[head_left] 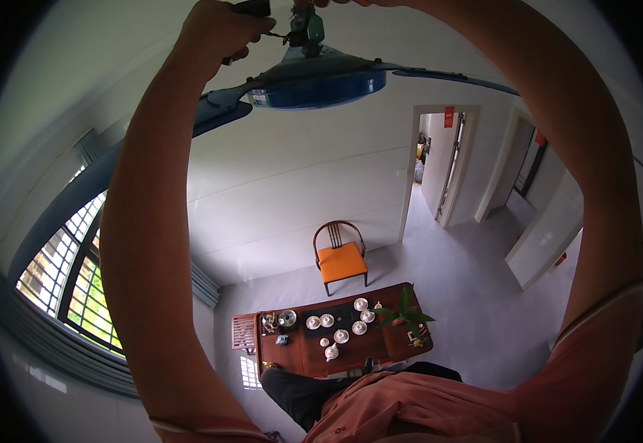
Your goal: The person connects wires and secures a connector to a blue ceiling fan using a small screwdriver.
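Observation:
A blue ceiling fan [318, 90] hangs at the top of the head view, its blades reaching left and right. Above its hub is a green part [315, 28] with dark fittings and wires. My left hand [225, 33] is closed around a black object [253, 7], whose kind I cannot make out. A thin dark piece runs from these fingers toward the fittings. My right hand [351, 2] is at the upper edge, beside the top of the fittings. Most of it is cut off, so its grip is hidden.
Far below stands a dark wooden tea table [281, 351] with white teaware [341, 337] and a green plant [404, 314]. Behind it is a chair with an orange seat [341, 263]. A barred window [78, 273] is at left, an open doorway [439, 166] at right.

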Motion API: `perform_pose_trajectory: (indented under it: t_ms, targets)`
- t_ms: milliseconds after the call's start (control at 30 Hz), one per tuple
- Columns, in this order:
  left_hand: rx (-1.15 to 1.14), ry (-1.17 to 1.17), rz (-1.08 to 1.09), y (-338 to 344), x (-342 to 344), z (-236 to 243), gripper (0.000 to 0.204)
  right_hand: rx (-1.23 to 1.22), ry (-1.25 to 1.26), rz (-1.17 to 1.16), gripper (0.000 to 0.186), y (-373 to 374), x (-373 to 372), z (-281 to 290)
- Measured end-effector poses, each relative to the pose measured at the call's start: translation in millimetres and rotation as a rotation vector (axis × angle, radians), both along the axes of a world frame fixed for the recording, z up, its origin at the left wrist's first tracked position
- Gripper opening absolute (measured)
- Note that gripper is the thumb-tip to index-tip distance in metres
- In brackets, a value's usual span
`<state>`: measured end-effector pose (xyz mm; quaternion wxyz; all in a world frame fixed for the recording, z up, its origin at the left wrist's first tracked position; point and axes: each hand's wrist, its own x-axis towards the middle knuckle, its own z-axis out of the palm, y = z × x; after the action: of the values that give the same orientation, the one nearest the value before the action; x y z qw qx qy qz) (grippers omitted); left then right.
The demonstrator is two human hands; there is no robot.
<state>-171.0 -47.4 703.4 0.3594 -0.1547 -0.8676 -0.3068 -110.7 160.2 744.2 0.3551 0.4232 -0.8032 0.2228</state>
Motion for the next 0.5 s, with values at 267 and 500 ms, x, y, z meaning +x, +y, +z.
perform_pose_trajectory:
  t_ms: [267,500]
  targets:
    - [0.295,-0.072,-0.071,-5.7,-11.9,0.0,0.03,0.207,0.038,-0.11,0.019,43.6,46.6,-72.3]
    - [0.36,-0.115,-0.021,-11.8,-45.2,-2.9,0.023,0.566,-0.653,0.277,0.028,33.4,85.6,-351.6]
